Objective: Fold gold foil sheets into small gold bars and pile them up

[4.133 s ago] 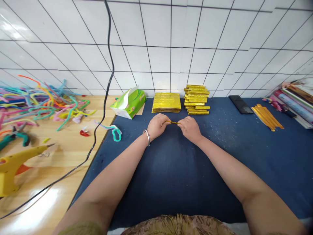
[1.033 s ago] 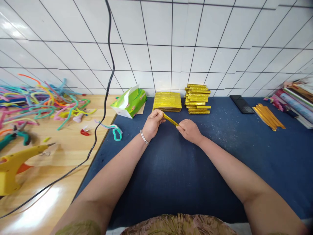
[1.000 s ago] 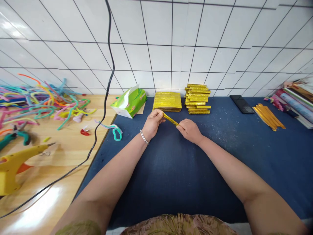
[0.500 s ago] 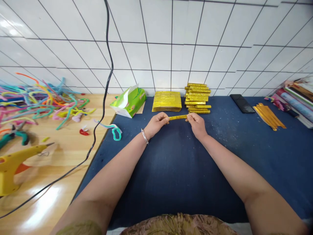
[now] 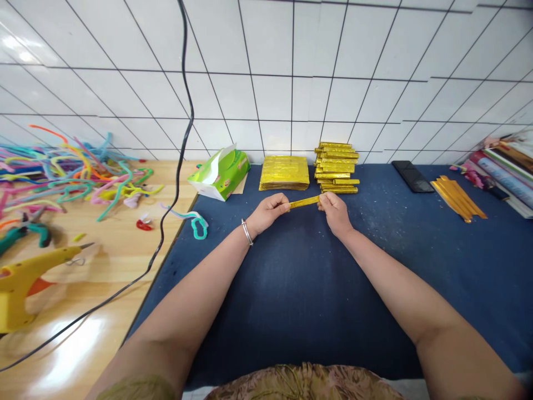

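Note:
Between my hands stretches a narrow rolled strip of gold foil paper (image 5: 305, 202), its right end a little higher than its left. My left hand (image 5: 270, 213), with a silver bangle at the wrist, pinches the left end. The right end is pinched by the fingers of my right hand (image 5: 335, 213). Just beyond my left hand lies a stack of flat gold foil paper sheets (image 5: 284, 173). A pile of gold foil paper rolls (image 5: 336, 168) sits behind my right hand, against the tiled wall.
A green tissue pack (image 5: 220, 173) stands left of the stack. Colourful pipe cleaners (image 5: 70, 172), pliers (image 5: 27, 232) and a yellow glue gun (image 5: 35, 278) lie on the wooden surface, with a black cable (image 5: 160, 244) hanging across. A phone (image 5: 412, 176) and orange-gold strips (image 5: 457, 198) lie right.
My left hand has shifted slightly down and right, so the gold strip tilts more, with its left end lower. My right hand stays almost in place, still pinching.

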The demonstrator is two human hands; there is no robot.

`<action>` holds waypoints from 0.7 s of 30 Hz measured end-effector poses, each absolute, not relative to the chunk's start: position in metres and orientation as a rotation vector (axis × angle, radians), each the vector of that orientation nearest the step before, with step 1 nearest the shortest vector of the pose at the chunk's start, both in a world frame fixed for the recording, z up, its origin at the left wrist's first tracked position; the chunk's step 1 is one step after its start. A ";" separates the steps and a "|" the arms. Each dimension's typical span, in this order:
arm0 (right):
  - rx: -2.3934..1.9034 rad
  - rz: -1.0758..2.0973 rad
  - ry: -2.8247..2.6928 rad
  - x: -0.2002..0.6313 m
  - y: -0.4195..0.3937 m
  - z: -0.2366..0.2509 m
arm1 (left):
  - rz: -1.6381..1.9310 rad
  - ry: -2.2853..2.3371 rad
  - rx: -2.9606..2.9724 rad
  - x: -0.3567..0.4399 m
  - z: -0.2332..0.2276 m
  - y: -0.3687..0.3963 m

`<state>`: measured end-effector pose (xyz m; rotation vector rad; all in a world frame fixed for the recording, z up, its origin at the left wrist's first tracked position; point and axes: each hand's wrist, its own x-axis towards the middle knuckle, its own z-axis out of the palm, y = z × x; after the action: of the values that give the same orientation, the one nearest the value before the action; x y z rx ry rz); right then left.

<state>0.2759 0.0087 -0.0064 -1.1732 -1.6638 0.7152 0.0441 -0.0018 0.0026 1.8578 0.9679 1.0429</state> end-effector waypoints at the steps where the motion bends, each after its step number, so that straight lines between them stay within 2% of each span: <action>1: -1.173 0.701 -1.673 0.276 0.009 -0.007 | 1.046 0.991 1.870 0.044 0.002 -0.001; 21: -1.158 0.535 -1.831 0.273 0.005 -0.003 | 0.971 1.074 1.922 0.044 0.004 -0.004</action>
<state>0.2729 0.0046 -0.0029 -1.1581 -1.8308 0.5353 0.0440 -0.0037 0.0044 1.9219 1.0736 0.9715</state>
